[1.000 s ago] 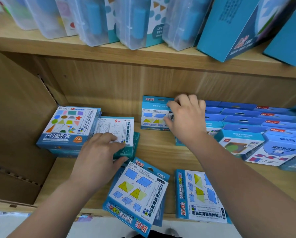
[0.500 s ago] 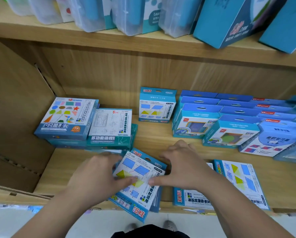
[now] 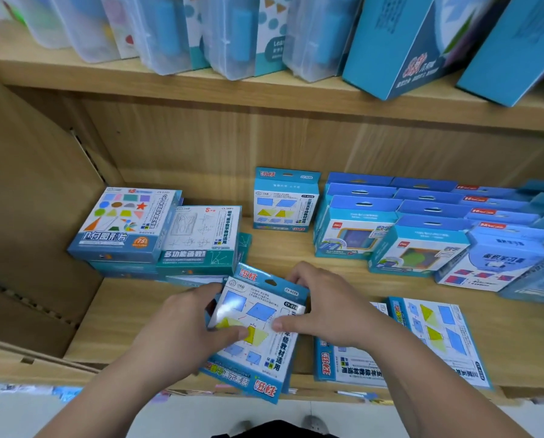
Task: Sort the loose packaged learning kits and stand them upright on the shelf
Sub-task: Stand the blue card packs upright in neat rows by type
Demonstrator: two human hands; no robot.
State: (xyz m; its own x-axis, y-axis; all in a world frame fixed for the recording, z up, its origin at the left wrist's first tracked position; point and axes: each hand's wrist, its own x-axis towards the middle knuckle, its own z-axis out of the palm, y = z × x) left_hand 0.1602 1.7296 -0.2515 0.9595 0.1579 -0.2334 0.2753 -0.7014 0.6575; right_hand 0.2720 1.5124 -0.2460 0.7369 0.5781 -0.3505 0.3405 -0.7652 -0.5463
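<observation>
A blue-and-white shapes kit (image 3: 258, 324) lies tilted at the front edge of the lower wooden shelf (image 3: 169, 298), on top of a second identical kit. My left hand (image 3: 188, 324) grips its left edge and my right hand (image 3: 318, 308) grips its right edge, thumbs on the printed face. One matching kit (image 3: 285, 200) stands upright against the back panel. Two more matching kits (image 3: 435, 339) lie flat to the right of my hands.
Flat stacks of a colour-shapes box (image 3: 123, 226) and a teal function-ruler box (image 3: 201, 238) sit at the left. Rows of upright blue kits (image 3: 422, 229) fill the right. The upper shelf (image 3: 264, 90) holds clear cases and blue boxes. A cardboard panel (image 3: 27, 216) stands at left.
My right hand left the upright kit at the back and came forward. My left hand came off the left stack. Both hands closed on the front kit and lifted its far end slightly.
</observation>
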